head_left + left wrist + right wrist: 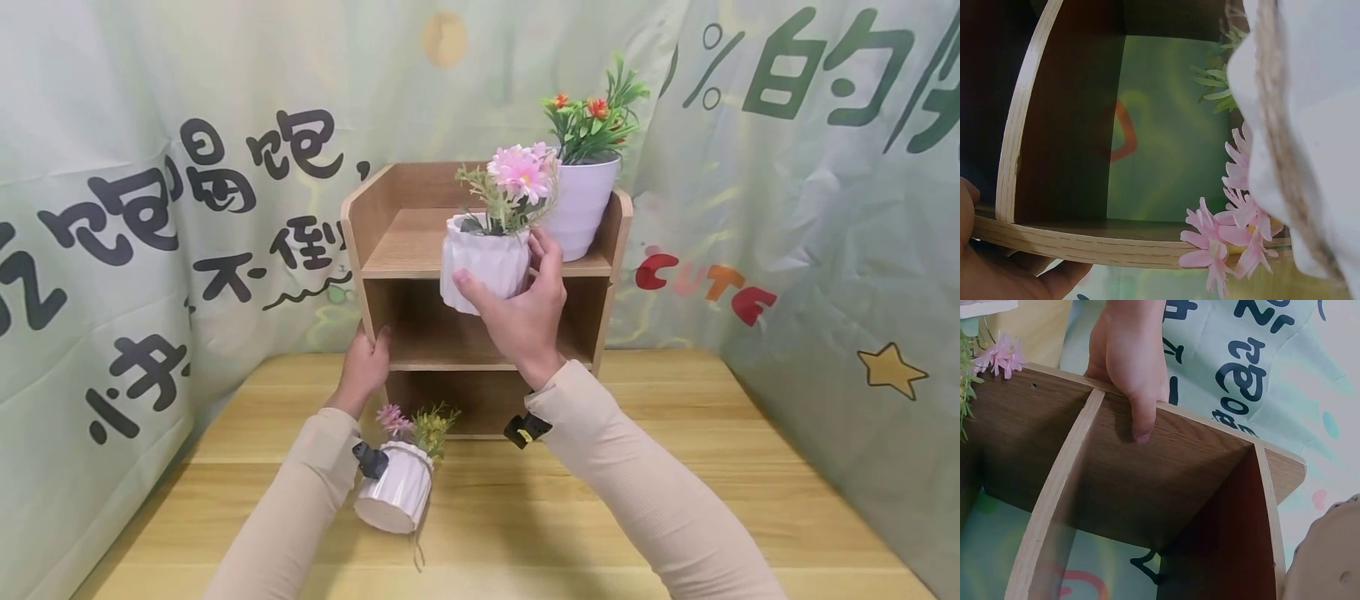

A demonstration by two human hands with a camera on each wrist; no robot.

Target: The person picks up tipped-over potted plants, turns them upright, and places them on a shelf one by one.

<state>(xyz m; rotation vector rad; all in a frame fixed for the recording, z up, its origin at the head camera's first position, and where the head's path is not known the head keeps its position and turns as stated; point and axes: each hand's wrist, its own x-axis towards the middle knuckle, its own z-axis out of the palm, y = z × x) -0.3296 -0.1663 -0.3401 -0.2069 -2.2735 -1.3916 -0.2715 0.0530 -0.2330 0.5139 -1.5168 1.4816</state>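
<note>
My right hand [528, 312] holds a white fluted flowerpot [483, 258] with a pink daisy-like flower, thumb on the front and fingers round the right side. The pot is in front of the top board of a wooden shelf [480, 365], overlapping its front edge in the head view. On the shelf's left side panel, my left hand [365, 367] grips with the thumb inside and fingers outside, as the right wrist view shows. A second white pot [397, 492] with twine and pink flowers lies tilted on the table, below the left wrist.
A taller white pot [581, 208] with green leaves and orange flowers stands on the shelf's top right. Under the shelf is a wood-grain table [660, 467]. Printed curtains [255, 200] hang behind and at both sides.
</note>
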